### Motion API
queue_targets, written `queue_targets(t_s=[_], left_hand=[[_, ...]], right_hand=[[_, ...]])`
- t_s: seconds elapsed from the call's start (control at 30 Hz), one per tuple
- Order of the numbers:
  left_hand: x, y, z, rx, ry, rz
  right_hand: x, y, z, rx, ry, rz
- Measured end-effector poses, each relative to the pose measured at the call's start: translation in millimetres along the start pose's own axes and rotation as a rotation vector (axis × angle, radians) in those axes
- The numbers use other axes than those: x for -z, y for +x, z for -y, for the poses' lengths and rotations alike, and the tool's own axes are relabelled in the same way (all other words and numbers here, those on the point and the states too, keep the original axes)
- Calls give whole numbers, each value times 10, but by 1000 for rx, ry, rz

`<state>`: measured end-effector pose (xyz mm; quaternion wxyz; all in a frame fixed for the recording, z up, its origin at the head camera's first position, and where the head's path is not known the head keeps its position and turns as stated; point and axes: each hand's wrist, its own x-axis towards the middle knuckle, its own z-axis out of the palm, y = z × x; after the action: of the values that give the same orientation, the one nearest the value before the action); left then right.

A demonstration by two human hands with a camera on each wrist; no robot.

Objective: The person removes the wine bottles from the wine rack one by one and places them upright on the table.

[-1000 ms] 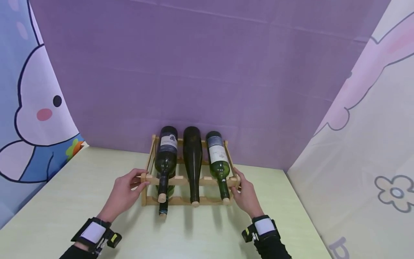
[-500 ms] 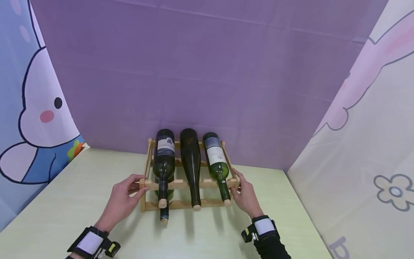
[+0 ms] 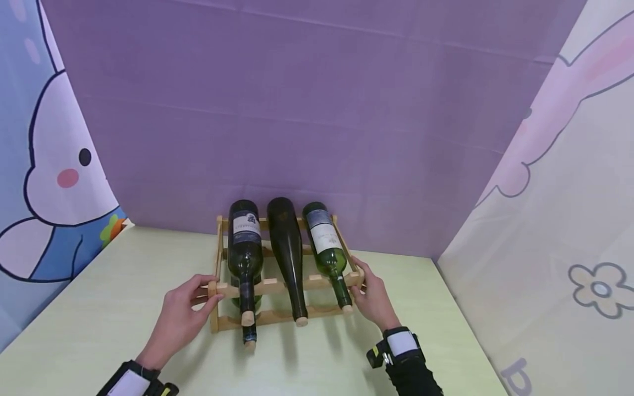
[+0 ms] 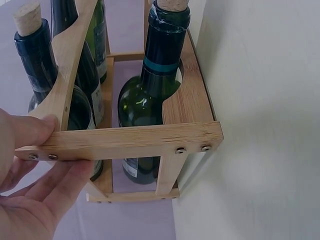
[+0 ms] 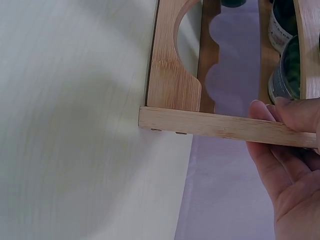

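A small wooden wine rack (image 3: 315,282) stands at the back of the table, slightly askew, its left end nearer to me. My left hand (image 3: 180,314) grips its left front post, thumb near the upper rail and fingers behind the post. At the other end, my right hand (image 3: 375,297) pinches the right front post. Three corked bottles lie on the upper tier, necks toward me: a dark labelled bottle (image 3: 246,247), a plain dark bottle (image 3: 287,245) and a green bottle (image 3: 328,242). Below the first, a lower bottle (image 4: 137,102) with a blue-banded neck is partly hidden.
A pale wooden table (image 3: 124,297) carries the rack. Close behind it hangs a purple cloth (image 3: 317,121). Cartoon-printed walls flank the table, with a bunny print (image 3: 64,159) at left and a flower print (image 3: 601,289) at right.
The rack's left end has come toward me and a little to the left with my left hand, turning the rack with its bottles. The right end and my right hand have barely moved.
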<state>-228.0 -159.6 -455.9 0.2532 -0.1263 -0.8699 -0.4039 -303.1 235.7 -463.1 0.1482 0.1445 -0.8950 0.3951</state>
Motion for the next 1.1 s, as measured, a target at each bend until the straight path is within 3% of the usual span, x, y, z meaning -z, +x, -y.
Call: queue_targets(t_s=[0.63,1.1], left_hand=[[69,-159,-144,37,33,-44],[143,-231,-153,78,66,-70]], right_hand=[[-80,105,-13,-12,50,34],[-220,253,36,-1,125,82]])
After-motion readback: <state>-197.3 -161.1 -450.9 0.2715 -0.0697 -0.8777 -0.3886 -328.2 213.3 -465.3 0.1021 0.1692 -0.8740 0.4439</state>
